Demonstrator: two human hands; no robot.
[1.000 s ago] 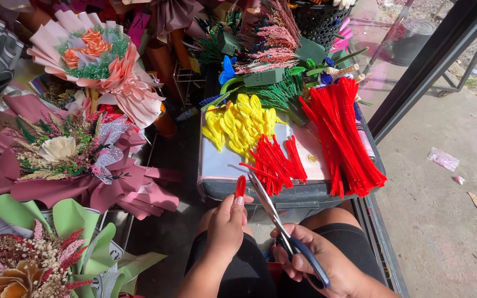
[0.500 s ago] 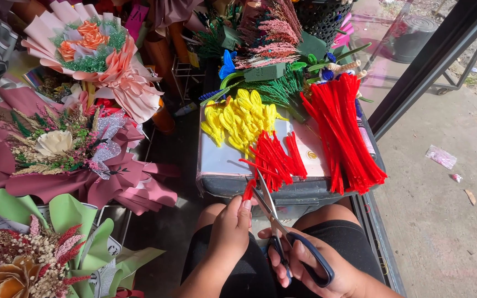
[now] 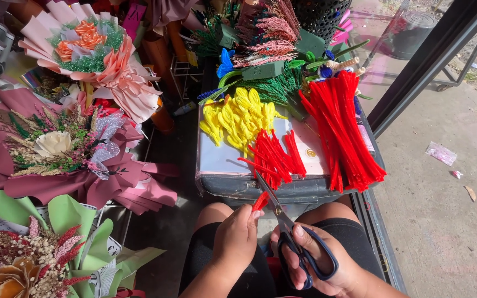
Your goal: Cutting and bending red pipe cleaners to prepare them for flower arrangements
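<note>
My left hand [image 3: 237, 236] pinches a short red pipe cleaner [image 3: 260, 200] just above my knees. My right hand [image 3: 317, 264] grips black-handled scissors [image 3: 288, 229], whose blades point up and to the left and meet the pipe cleaner. Just beyond, on a white board [image 3: 222, 160] laid over a dark case, lie a small pile of cut red pieces [image 3: 274, 157], several yellow bent pieces [image 3: 238, 118] and a big bundle of long red pipe cleaners [image 3: 340, 129].
Wrapped bouquets stand at my left: a pink one [image 3: 92, 52], a maroon one [image 3: 62, 152] and a green one [image 3: 45, 254]. Green stems and foam blocks [image 3: 266, 72] crowd the far side. A dark metal post [image 3: 432, 60] and concrete floor [image 3: 448, 221] are on the right.
Both hands have drawn closer to my body. The scissors have swung from beside the red piece to closing on it, and the piece now sits lower, off the case edge.
</note>
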